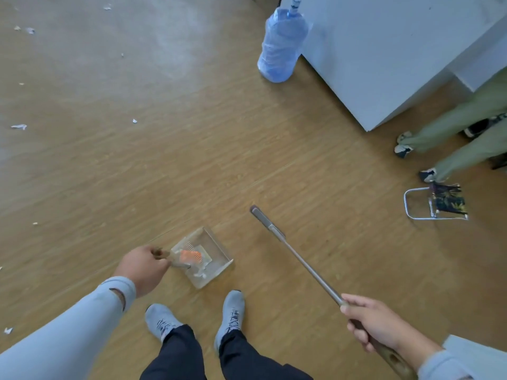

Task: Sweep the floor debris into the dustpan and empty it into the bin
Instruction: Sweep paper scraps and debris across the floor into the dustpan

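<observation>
My left hand grips the brown handle of a clear dustpan that sits low over the wooden floor just ahead of my feet. Inside the pan lie an orange scrap and some white paper bits. My right hand holds the long metal broom handle, which slants up and to the left; its narrow head is near the floor, to the right of the pan and apart from it. Small white paper scraps are scattered over the floor at the far left. No bin is in view.
A large blue water bottle stands beside a white cabinet at the upper right. Another person's legs and a folding stool are at the right edge. My grey shoes are at the bottom centre.
</observation>
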